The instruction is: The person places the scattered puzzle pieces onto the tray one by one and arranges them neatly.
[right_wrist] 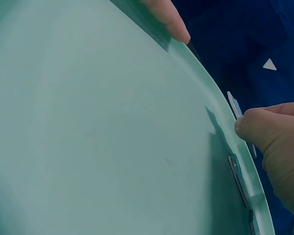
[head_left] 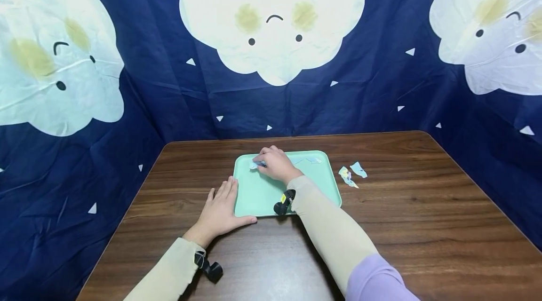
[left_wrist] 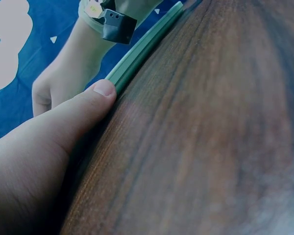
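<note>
A mint-green tray (head_left: 254,197) lies on the wooden table. Over its far left part, my right hand (head_left: 277,164) pinches a thin, irregular light-blue piece (right_wrist: 233,104) between thumb and fingers. The right wrist view shows this piece on edge, just above the tray's rim. Another flat piece (right_wrist: 238,178) lies inside along that rim, and a pale blue one (head_left: 314,160) sits near the far right corner. My left hand (head_left: 222,211) rests at the tray's near left corner with straight fingers; its thumb (left_wrist: 104,88) touches the near edge.
Right of the tray, on the table (head_left: 423,207), lie a light-blue piece (head_left: 358,170) and a jagged multicoloured piece (head_left: 347,176). A dark blue curtain (head_left: 271,108) with white cloud shapes hangs behind the table's far edge and along both sides.
</note>
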The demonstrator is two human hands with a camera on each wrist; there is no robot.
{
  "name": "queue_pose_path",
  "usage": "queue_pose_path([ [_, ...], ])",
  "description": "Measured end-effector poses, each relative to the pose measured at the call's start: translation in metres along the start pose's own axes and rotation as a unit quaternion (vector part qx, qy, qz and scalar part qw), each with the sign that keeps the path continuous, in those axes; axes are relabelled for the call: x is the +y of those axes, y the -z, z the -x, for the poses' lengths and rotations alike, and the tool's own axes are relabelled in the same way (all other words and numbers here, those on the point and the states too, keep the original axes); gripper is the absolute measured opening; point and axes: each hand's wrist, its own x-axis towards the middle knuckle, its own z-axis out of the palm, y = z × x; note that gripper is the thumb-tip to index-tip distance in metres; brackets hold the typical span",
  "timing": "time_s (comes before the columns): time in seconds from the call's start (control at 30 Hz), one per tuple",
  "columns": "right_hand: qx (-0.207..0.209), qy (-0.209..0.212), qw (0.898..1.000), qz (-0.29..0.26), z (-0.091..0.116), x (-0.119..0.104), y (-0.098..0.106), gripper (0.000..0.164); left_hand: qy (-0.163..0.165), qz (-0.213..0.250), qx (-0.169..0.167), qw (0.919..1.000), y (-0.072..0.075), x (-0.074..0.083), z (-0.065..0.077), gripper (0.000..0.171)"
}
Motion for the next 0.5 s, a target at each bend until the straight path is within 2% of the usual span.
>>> queue_pose_path([
  [0.27,-0.022,-0.002,1.0,0.021,-0.007,-0.007,-0.003,0.031,0.003,-0.004,0.004,1.0,-0.004,-0.002,-0.002,0.136],
  [0.5,-0.04,-0.026,0.998,0.034,-0.009,-0.013,-0.005,0.032,-0.003,-0.001,0.009,1.0,-0.005,-0.002,-0.001,0.135],
])
